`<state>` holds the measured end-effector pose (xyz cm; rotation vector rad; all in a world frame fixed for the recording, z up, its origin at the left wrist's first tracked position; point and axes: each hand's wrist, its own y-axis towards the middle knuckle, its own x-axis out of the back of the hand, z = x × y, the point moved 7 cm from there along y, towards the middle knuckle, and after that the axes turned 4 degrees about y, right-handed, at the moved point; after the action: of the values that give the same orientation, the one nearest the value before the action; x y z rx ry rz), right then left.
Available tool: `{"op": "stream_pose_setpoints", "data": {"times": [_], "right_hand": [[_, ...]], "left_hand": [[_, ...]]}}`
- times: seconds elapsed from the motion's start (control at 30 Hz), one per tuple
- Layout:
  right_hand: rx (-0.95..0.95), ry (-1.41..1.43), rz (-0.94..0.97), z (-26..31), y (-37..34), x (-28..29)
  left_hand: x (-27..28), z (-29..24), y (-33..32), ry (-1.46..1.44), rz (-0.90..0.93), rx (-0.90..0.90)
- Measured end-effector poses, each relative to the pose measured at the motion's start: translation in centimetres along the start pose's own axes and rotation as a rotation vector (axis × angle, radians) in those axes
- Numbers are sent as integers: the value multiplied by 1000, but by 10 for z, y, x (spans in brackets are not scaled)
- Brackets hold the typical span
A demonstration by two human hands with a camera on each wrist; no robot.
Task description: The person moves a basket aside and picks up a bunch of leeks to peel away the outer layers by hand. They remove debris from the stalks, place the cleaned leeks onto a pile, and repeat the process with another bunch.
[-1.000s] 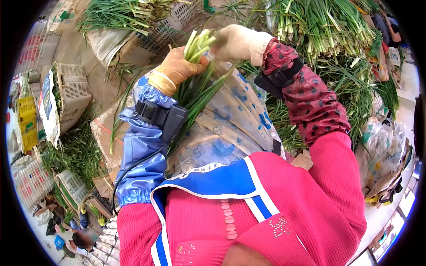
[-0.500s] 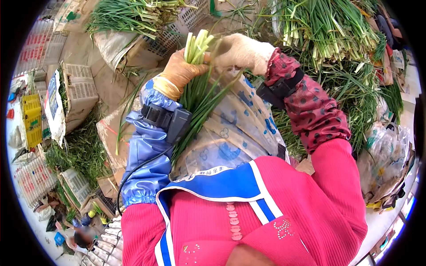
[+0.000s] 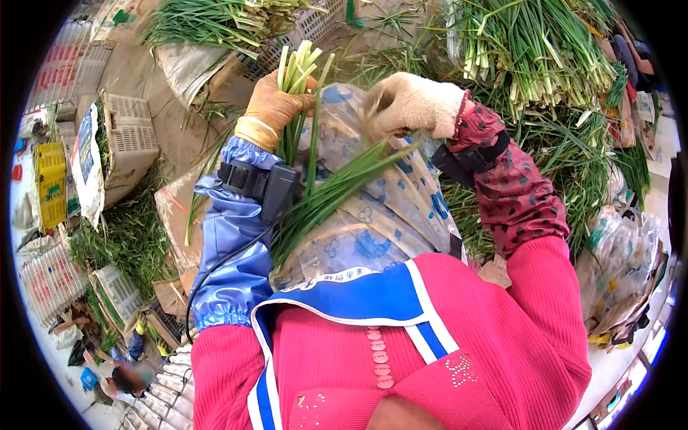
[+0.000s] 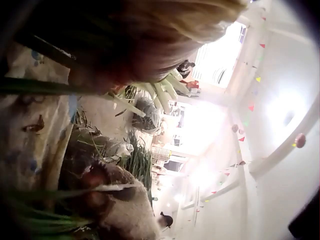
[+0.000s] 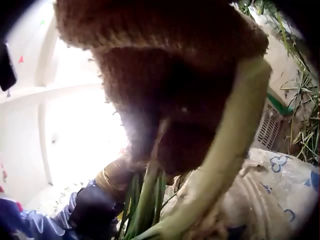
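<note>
In the head view my left hand (image 3: 276, 107), in an orange glove, grips a bunch of green onions (image 3: 297, 68) with pale stalk ends up and green leaves hanging down. One long stalk (image 3: 315, 136) stands slightly apart from the bunch. My right hand (image 3: 416, 106), in a whitish knit glove, is to the right with curled fingers. A pale stalk (image 5: 225, 135) runs up to this glove in the right wrist view. The left wrist view has a pale strip (image 4: 117, 188) across the knit glove's fingers. Green leaves (image 3: 344, 179) fan out below my right hand.
Under my hands lies a patterned plastic cover (image 3: 365, 222). Large heaps of green onions (image 3: 530, 57) lie at the upper right and upper left. Plastic crates (image 3: 132, 136) stand at the left, with loose leaves (image 3: 129, 229) on the floor. Bagged plastic (image 3: 623, 251) is at the right.
My right hand has moved right and slightly down, away from my left hand. Leaves now spread out toward the right. My left hand keeps its grip on the bunch and has shifted slightly left.
</note>
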<state>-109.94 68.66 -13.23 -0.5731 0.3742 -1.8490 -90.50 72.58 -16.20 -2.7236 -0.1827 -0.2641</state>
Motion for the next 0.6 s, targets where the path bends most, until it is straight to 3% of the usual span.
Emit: {"op": "stream_pose_setpoints", "data": {"times": [0.1, 0.13, 0.23, 0.27, 0.37, 0.47, 0.53, 0.6], "right_hand": [[-30, 99, -406, -11, 5, 24], [-60, 47, -424, -10, 5, 28], [208, 228, -448, 2, 16, 23], [277, 321, -372, 9, 20, 18], [96, 135, -426, 20, 20, 18], [73, 41, -491, 18, 28, 21], [38, -93, -511, 26, 31, 24], [485, -722, -567, 43, 36, 17]], "left_hand": [[-6, -5, -4, -58, 114, 10], [-9, -4, -5, -80, 146, 10], [-16, -8, -9, -51, 232, 13], [-20, -11, -11, -33, 255, 14], [-28, -16, -13, 94, 260, -47], [-31, -13, -7, 188, 281, -97], [-41, -13, -9, 53, 321, -132], [-44, -14, -9, 92, 326, -143]]}}
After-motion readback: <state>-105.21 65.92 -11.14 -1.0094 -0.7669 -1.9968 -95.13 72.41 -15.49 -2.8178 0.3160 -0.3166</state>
